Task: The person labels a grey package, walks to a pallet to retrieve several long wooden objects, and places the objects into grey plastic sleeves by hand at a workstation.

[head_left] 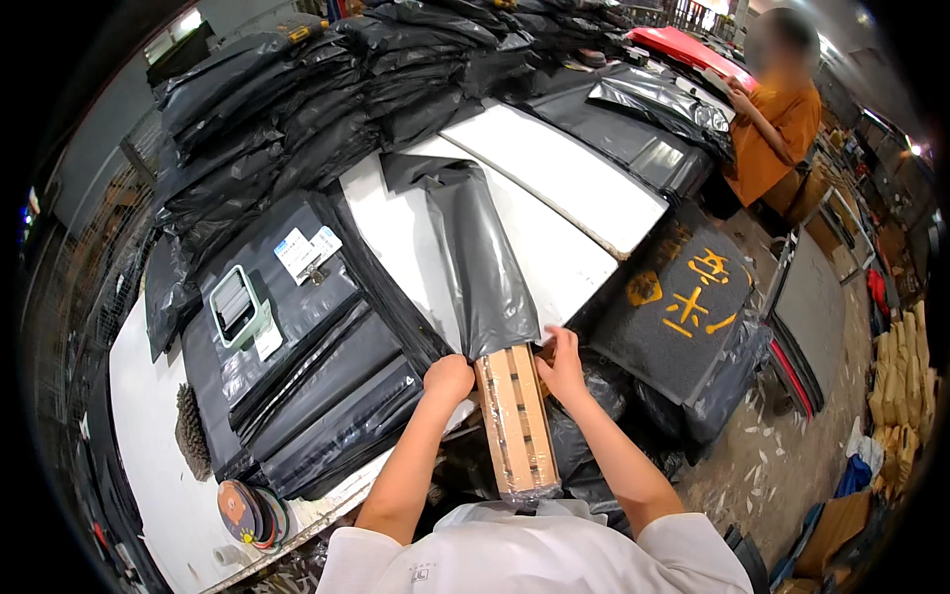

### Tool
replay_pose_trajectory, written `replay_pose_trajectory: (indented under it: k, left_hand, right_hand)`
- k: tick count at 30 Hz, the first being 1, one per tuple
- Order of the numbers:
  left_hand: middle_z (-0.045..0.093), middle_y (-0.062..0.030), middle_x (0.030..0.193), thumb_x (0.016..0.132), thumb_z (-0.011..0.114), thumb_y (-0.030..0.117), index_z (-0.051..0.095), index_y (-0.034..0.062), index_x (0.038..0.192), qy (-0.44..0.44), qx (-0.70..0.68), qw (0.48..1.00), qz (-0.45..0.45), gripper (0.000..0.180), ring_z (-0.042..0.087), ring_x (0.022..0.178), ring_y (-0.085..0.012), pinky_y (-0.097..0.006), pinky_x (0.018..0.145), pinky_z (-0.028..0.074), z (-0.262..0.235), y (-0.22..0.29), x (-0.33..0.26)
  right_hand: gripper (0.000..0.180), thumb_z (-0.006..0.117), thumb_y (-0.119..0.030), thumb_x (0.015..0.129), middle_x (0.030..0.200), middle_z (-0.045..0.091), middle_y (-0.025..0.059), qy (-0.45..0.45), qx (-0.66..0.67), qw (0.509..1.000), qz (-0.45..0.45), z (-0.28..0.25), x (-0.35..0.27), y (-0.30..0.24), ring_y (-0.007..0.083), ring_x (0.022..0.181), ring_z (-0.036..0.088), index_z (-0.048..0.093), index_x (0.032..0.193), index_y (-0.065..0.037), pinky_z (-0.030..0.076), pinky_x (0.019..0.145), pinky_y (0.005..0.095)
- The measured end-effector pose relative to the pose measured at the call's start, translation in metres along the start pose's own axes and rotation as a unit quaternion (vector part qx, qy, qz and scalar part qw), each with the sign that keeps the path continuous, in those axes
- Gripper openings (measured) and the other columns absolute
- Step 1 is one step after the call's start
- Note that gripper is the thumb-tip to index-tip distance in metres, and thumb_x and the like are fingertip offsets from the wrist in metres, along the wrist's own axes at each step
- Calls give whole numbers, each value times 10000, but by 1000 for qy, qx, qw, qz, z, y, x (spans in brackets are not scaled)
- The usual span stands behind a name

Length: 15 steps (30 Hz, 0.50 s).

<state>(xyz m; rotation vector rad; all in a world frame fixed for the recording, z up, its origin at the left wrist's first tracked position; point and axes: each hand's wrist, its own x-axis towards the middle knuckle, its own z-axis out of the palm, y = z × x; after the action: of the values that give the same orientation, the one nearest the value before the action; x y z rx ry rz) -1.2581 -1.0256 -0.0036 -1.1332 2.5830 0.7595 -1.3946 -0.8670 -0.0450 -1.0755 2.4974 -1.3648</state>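
Note:
A black plastic bag point(483, 257) lies lengthwise on the white table, its mouth facing me. Out of that mouth sticks a long tan slatted bundle point(515, 426) in clear plastic wrap, its far end hidden inside the bag. At the left corner of the mouth, my left hand point(450, 379) is closed in a fist on the bag's edge. On the opposite side my right hand point(563, 368) has its fingers bent at the bag's right edge, with the thumb beside the bundle; their grip is partly hidden.
Stacked flat black bags point(327, 366) lie left, carrying a pale green tray point(239, 307) and white labels point(307, 252). Round discs point(253, 513) sit at the near left edge. A dark mat point(683, 297) with yellow characters lies right. A person in orange point(777, 129) stands far right.

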Motion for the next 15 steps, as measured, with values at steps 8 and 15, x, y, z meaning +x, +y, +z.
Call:
replay_pose_trajectory:
  k: [8,15]
  left_hand:
    - [592,-246,771,723,489,63,546,-63,803,175,-67,980,63,160,583,743,-402,-456,668,467,2,8,2]
    - [556,-234,707,731,474,43,533,11,822,274,-195,936,100,113,539,724,-420,-462,628,446,-16,2,-55]
  right_hand:
    - [129,530,-56,726,762,575,209,-104,18,994,11,2,51,-4,389,755,544,551,839,2,436,657,406]
    - [109,530,-49,716,672,552,173,-121,98,988,5,-42,23,-59,340,645,546,518,808,8,431,581,363]
